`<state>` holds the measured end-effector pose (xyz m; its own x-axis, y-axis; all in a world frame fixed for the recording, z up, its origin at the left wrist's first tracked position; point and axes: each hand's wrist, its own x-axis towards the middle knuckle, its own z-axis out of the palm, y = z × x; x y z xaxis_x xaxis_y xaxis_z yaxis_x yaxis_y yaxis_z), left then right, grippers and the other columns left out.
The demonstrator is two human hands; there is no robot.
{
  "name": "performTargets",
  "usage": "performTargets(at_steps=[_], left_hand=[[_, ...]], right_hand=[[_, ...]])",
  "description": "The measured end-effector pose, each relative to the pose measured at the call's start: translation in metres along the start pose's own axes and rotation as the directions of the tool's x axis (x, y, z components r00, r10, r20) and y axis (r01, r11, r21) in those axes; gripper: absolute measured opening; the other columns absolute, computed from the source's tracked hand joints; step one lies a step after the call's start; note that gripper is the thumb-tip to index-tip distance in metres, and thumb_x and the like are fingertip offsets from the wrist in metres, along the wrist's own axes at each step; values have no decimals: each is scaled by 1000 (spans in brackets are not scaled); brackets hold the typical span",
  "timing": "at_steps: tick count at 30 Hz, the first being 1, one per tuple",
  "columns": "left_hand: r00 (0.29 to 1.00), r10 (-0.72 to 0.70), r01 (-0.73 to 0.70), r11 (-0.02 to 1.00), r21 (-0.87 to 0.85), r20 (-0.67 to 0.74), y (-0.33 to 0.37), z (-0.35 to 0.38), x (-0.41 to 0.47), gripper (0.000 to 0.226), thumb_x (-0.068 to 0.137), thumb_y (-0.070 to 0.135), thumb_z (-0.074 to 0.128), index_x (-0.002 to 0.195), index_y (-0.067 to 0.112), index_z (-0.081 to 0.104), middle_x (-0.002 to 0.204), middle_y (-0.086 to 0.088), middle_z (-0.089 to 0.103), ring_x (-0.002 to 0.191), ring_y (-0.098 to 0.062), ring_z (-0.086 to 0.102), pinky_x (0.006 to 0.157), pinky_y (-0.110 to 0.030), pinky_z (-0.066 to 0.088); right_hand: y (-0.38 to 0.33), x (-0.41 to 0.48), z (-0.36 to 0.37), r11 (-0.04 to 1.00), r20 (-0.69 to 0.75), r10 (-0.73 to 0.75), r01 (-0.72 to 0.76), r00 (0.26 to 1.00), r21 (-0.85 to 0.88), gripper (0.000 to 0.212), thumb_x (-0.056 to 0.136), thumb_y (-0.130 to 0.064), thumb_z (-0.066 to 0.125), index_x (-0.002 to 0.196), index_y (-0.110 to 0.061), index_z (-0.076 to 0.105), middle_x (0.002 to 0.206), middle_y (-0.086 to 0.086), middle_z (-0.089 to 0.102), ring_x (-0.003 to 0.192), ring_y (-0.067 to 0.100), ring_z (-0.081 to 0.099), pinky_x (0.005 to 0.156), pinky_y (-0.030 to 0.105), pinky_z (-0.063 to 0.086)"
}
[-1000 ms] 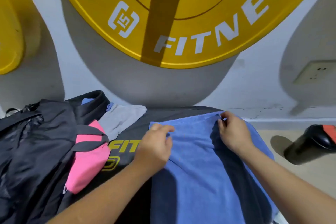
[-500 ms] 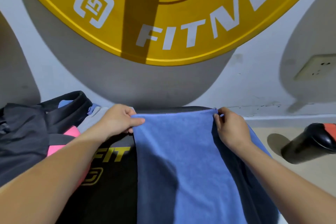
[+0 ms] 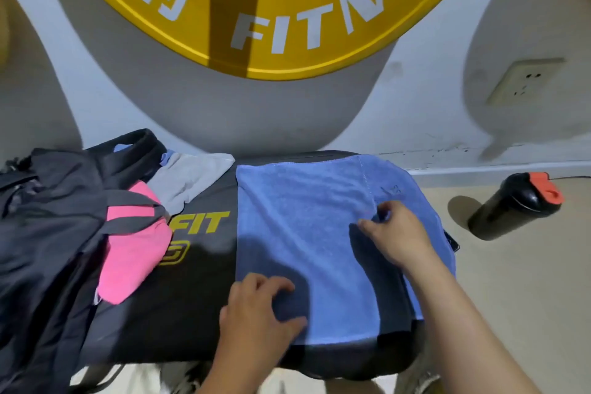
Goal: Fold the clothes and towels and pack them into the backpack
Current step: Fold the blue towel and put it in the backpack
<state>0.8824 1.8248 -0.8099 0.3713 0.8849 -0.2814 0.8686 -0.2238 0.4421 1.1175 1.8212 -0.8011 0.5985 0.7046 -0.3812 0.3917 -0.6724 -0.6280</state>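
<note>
A blue towel (image 3: 319,233) lies spread over the right half of a black padded surface (image 3: 198,281) at the centre of the frame, its far edge straight along the wall side and its right side draping off the edge; it appears to be doubled over already, though the layers cannot be counted. The left hand (image 3: 256,313), at lower centre, rests on the towel's near-left corner with fingers (image 3: 271,285) bent and slightly spread and the thumb laid on the cloth; whether it pinches the edge or only presses it flat cannot be told. The right hand (image 3: 396,233), right of centre, pinches a small pucker of terry between fingertips and thumb near a stitched seam.

The job looks to be at an early to middle stage; this towel seems part-folded and not yet small enough to pack. At the left of the frame a dark backpack (image 3: 48,233) slumps on the surface, with a pink garment (image 3: 134,259) and a grey garment (image 3: 192,179) lying loose beside it, neither one visibly folded; what is inside the bag is hidden.

The towel is plain mid-blue, soft and napped, with a hemmed border and faint creases; shadow from the arms darkens its near half. A black bottle (image 3: 515,205) with a red cap stands on the floor at right.
</note>
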Motion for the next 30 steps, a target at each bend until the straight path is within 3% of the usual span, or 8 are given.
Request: performTargets(at_steps=[2, 5, 12, 15, 18, 21, 26, 30], left_hand=[[999, -5, -2, 983, 182, 43, -7, 12, -23, 67, 66, 60, 67, 121, 62, 28, 127, 24, 18, 127, -4, 19, 102, -28, 28], [998, -13, 21, 993, 117, -65, -27, 19, -38, 77, 62, 50, 75, 130, 56, 39, 142, 17, 22, 128, -14, 22, 100, -38, 35], [936, 186, -202, 979, -25, -300, -53, 9, -29, 35, 61, 4, 52, 82, 24, 71, 89, 7, 57, 77, -18, 60, 69, -22, 44], [951, 240, -228, 970, 83, -194, -62, -11, -27, 24, 59, 9, 57, 73, 25, 67, 74, 11, 51, 72, -21, 59, 59, -24, 43], [968, 147, -208, 924, 320, 206, -60, -44, -34, 18, 70, 35, 70, 85, 29, 62, 80, 9, 53, 86, -18, 61, 67, -25, 44], [810, -90, -266, 823, 501, 579, -34, -67, -31, 28, 77, 28, 61, 104, 33, 58, 105, 5, 65, 101, -18, 62, 76, -24, 44], [922, 311, -375, 863, 338, 229, 24, -58, 51, 38, 87, 9, 45, 112, 32, 63, 114, 8, 61, 110, -16, 56, 92, -32, 46], [824, 549, -553, 730, 402, 137, 79, -25, 128, 42, 89, 6, 50, 120, 33, 60, 119, 5, 57, 112, -20, 51, 90, -36, 47]], right_hand=[[13, -20, 7, 1000, 14, -7, 8, 1000, -18, 23, 84, -33, 65, 90, -12, 56, 82, 1, 59, 88, 28, 57, 72, 37, 44], [25, -32, 12, 999, -89, -52, 51, 995, -5, 16, 90, -26, 58, 82, -14, 52, 82, 4, 59, 89, 32, 58, 70, 37, 44], [30, -50, 12, 998, -128, -50, 55, 991, 34, 20, 91, -36, 57, 88, -16, 53, 91, 5, 63, 94, 31, 58, 72, 38, 44], [31, -61, 24, 996, -102, -67, 73, 992, 55, 19, 87, -29, 63, 91, -12, 57, 94, 8, 65, 96, 33, 60, 74, 37, 45], [31, -73, 38, 986, -103, -57, 73, 993, 150, 15, 88, -26, 62, 98, -15, 60, 101, 6, 68, 102, 29, 60, 79, 34, 45], [35, -89, 50, 981, -116, -35, 56, 993, 188, 13, 89, -31, 60, 88, -18, 59, 90, 3, 67, 93, 28, 61, 76, 36, 47], [47, -102, 48, 980, -137, -20, 47, 990, 195, 18, 85, -39, 62, 83, -21, 61, 70, -4, 63, 80, 20, 60, 67, 32, 45], [57, -94, 43, 980, -63, -37, 48, 997, 193, 21, 81, -34, 64, 71, -18, 54, 55, -5, 50, 64, 14, 50, 63, 31, 43]])
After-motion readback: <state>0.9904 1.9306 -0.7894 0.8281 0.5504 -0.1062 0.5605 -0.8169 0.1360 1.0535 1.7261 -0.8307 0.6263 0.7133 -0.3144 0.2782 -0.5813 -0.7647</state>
